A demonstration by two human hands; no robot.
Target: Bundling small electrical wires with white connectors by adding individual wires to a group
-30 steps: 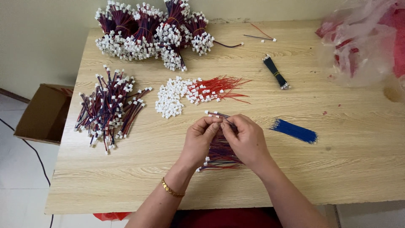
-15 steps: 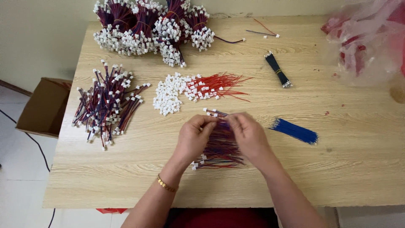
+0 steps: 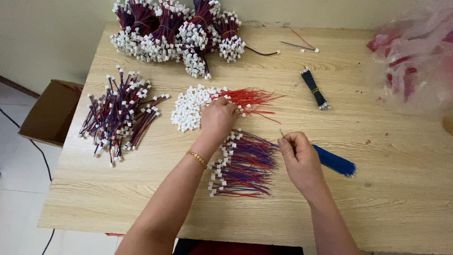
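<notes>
Pale wooden tabletop [image 3: 387, 189] fills the view, and the action has split in two. A moment ago both hands were bunched together over the loose fan of red-and-blue wires [image 3: 243, 163] at the near-middle of the table; now they are apart. That fan is the landmark, and it lies uncovered, white plugs toward its left edge.

The left hand [image 3: 218, 118] has gone up and away, just beyond the fan, and its fingers are curled down onto the heap of red wires with white plugs [image 3: 203, 106], touching it. Whether it has pinched one out yet, I cannot tell.

The right hand [image 3: 299, 158] sits just to the fan's right, fingers closed in a pinch around a single thin wire [image 3: 282, 134], whose tip pokes up above the knuckles. So one piece looks finished with, and a new pairing seems to be starting: one wire held ready, the other hand fetching a plug lead.

Right of the fan, touching that hand, lies the blue wire bundle [image 3: 336, 162]. Left of the fan rests the mixed pile of finished-looking leads [image 3: 118, 115]. Well beyond it, at the far edge, stand the tied bunches [image 3: 174, 30]; a black wire bundle [image 3: 315, 88] lies far right of them.
</notes>
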